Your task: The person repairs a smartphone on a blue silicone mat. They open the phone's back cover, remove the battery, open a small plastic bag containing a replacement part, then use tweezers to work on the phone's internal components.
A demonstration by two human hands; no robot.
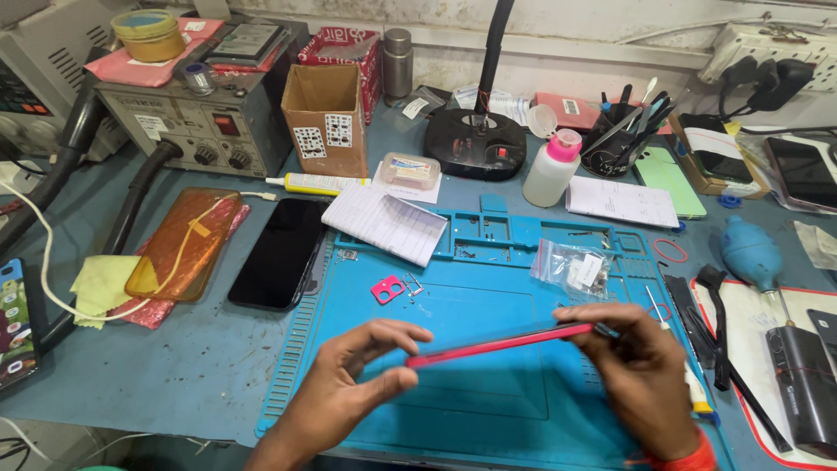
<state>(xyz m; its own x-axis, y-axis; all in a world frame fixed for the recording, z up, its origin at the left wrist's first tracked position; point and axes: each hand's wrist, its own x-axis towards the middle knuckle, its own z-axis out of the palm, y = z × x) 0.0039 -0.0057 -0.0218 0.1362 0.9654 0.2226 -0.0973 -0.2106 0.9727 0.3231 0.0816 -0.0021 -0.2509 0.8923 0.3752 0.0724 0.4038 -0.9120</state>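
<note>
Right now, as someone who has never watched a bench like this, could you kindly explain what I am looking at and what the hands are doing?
There is one picture, taken by a camera worn on a person's head and looking down at their own two bare hands; there is no machine arm. The left hand and the right hand hold a thin red phone edge-on between them, one hand at each end, above a blue work mat. On the mat lie a small pink part, a clear bag of small parts and a lined notepad. To the left on the table rest a black phone and an orange clear case. Farther back stand a cardboard box, a white bottle with a pink cap and a cup of tools.
</note>
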